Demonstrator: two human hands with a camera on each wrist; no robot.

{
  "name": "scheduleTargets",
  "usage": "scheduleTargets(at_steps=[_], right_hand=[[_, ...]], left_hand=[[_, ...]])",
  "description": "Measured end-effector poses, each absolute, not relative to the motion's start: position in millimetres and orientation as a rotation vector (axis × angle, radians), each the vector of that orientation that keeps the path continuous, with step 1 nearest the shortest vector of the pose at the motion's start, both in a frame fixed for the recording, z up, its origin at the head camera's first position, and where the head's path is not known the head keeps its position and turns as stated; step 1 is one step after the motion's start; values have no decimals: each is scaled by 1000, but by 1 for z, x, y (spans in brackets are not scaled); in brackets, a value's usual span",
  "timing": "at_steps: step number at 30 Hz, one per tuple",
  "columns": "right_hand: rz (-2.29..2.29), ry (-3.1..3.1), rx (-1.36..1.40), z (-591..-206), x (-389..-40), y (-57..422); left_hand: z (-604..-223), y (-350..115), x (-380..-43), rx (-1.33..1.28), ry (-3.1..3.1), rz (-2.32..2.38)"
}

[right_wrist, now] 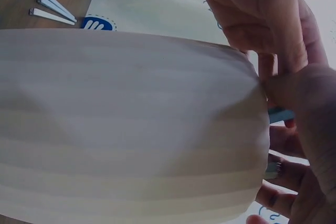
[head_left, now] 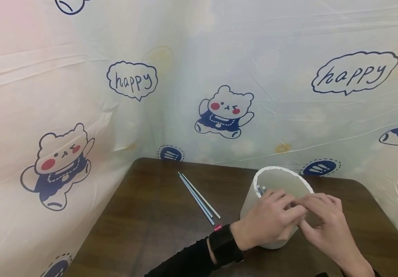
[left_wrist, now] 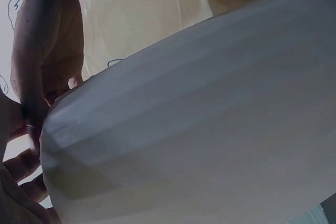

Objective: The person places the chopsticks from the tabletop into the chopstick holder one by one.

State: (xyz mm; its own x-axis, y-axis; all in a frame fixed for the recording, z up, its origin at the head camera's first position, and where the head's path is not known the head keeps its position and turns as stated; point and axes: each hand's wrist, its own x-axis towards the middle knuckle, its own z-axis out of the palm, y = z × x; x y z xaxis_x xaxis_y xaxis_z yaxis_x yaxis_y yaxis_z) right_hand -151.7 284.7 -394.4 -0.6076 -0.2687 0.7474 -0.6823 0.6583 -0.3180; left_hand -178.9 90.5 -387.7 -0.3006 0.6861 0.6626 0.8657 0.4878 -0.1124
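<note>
A white cylindrical bin [head_left: 251, 209] stands on the table, and both hands meet over its near rim. My left hand [head_left: 271, 219] curls its fingers around slim grey-blue chopsticks [head_left: 261, 189], whose pale square ends poke out beside it inside the rim. Fingers and thumb bent, my right hand [head_left: 327, 223] meets the left fingertips. Between the fingers at the rim, the right wrist view shows short bluish lengths of the chopsticks [right_wrist: 281, 115]; the rest is hidden. The bin's outer wall [left_wrist: 184, 114] fills most of the left wrist view.
Left of the bin, several loose chopsticks [head_left: 199, 198], pale blue and white, lie close together on the dark wooden table [head_left: 150, 231]. A small red tag [head_left: 218, 227] shows by the left wrist's black band [head_left: 224, 246]. Behind hangs a curtain [head_left: 185, 96] printed with bears.
</note>
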Motion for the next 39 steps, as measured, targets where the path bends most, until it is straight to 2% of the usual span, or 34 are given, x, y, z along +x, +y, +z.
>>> scheduleTargets(at_steps=[8, 17, 22, 28, 39], right_hand=[[834, -2051, 750, -391, -152, 283], [879, -1712, 815, -364, -136, 243], [922, -1511, 960, -359, -129, 215], [956, -1527, 1115, -365, -120, 196], [878, -1567, 1323, -386, -120, 186]], left_hand=[[-386, 77, -185, -1292, -2025, -445], [-382, 2, -226, -1150, -2229, -768], [-410, -28, -246, -1161, -2591, -436], [-458, -33, -250, -1229, -2842, -52], [-491, -27, -243, -1178, -2919, 58]])
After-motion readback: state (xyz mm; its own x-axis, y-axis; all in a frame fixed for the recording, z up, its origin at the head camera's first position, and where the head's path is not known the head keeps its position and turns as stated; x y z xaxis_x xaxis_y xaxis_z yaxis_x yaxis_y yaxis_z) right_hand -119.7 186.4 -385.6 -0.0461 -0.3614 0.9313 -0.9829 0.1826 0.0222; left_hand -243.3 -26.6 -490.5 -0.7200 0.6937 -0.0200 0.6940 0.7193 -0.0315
